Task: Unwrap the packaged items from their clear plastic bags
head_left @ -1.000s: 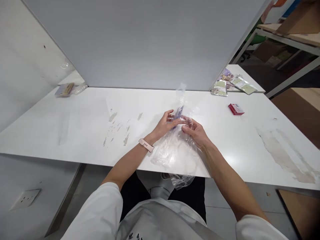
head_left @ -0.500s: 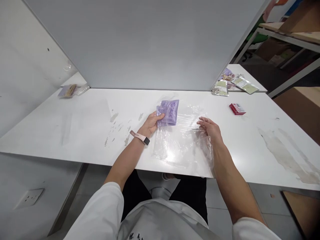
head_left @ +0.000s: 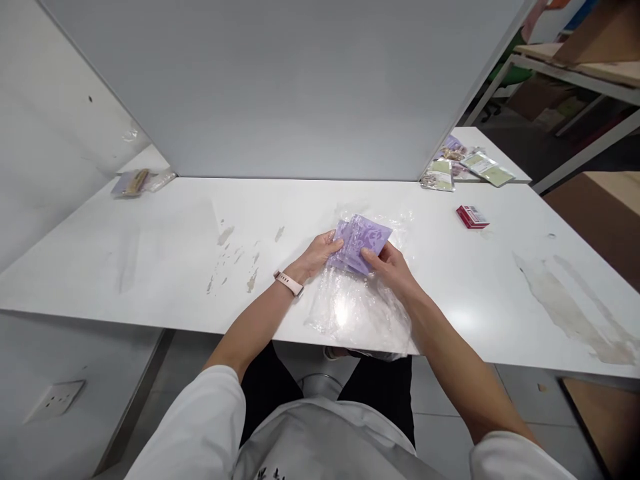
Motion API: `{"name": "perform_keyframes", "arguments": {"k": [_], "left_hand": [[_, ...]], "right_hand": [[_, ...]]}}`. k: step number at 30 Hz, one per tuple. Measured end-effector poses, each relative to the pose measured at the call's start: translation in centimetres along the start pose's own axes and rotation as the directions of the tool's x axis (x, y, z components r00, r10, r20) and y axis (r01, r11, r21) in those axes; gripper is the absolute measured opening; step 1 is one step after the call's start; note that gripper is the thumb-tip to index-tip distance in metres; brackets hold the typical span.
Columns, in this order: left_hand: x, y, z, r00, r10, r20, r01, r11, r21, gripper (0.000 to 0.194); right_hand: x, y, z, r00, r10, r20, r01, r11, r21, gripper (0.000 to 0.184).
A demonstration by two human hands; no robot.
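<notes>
Two or more flat purple packets (head_left: 369, 241) with a lighter pattern overlap one another, held between my hands above the table. My left hand (head_left: 323, 252) pinches them at their left edge, thumb on top. At the lower right, my right hand (head_left: 393, 265) grips the packets with its thumb on the front face and its fingers behind. A crumpled clear plastic bag (head_left: 357, 310) spreads under and around the packets, down to the table's front edge. Whether the packets lie partly inside the bag I cannot make out.
A small red and white box (head_left: 471, 217) lies to the right. Several green and purple packets (head_left: 480, 167) are heaped at the back right corner. A bagged item (head_left: 133, 182) rests at the back left. A grey panel (head_left: 300, 93) rises behind the white table (head_left: 170, 267).
My right hand has moved left from the loose plastic and now grips the purple packets. The packets have shifted right and slightly down and are fanned apart; my left hand moved along with them.
</notes>
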State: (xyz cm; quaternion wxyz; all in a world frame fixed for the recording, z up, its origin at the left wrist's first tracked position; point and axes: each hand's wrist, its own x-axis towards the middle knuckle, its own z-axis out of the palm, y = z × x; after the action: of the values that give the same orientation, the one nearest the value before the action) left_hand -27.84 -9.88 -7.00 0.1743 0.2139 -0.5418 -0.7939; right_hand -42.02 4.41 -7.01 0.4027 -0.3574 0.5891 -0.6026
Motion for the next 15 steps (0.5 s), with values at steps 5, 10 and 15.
{"name": "perform_keyframes", "arguments": {"k": [5, 10, 15], "left_hand": [[0.3, -0.4, 0.0, 0.999, -0.021, -0.045, 0.022, 1.0, 0.021, 0.032], [1.1, 0.1, -1.1, 0.965, -0.019, -0.262, 0.022, 1.0, 0.01, 0.024], [0.9, 2.4, -5.0, 0.722, 0.21, -0.66, 0.066, 0.927, 0.368, 0.016]], "right_hand": [[0.8, 1.6, -0.3, 0.992, 0.116, -0.048, -0.106, 0.98, 0.168, 0.046], [1.4, 1.3, -0.7, 0.974, 0.132, -0.184, -0.082, 0.962, 0.26, 0.043], [1.6, 0.6, -2.0, 0.932, 0.08, -0.353, 0.02, 0.963, 0.269, 0.04]]}}
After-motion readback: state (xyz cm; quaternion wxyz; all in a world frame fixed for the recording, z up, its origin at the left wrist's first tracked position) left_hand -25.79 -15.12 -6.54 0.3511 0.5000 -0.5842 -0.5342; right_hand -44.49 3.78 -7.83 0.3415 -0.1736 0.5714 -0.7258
